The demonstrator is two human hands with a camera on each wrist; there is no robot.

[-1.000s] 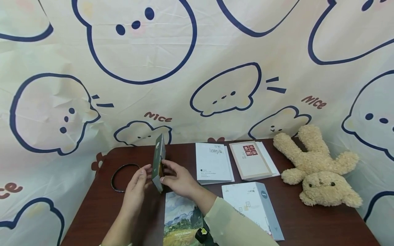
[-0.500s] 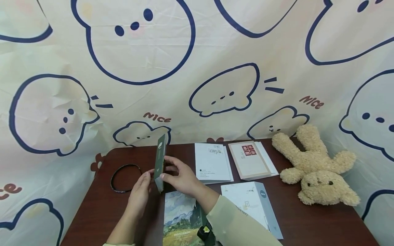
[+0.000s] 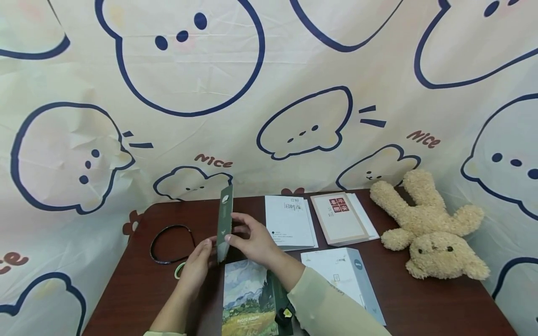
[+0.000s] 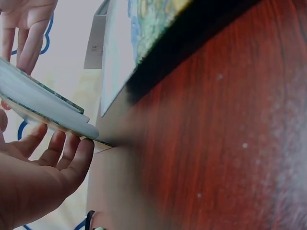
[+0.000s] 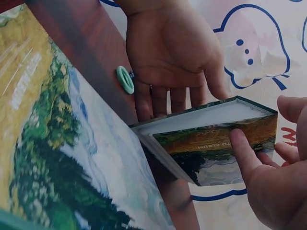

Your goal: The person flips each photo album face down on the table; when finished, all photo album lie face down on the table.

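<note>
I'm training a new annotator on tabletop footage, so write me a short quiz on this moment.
1. True or false: the plush bear lies with its head nearer the viewer than its legs.
2. What is held up between the left hand and the right hand? A) the plush bear; B) a small green-spined album; C) a black loop.
3. Fill in: the landscape-covered book lying on the table reads "PHOTO ____".

Key: 1. True. 2. B. 3. ALBUM.
</note>
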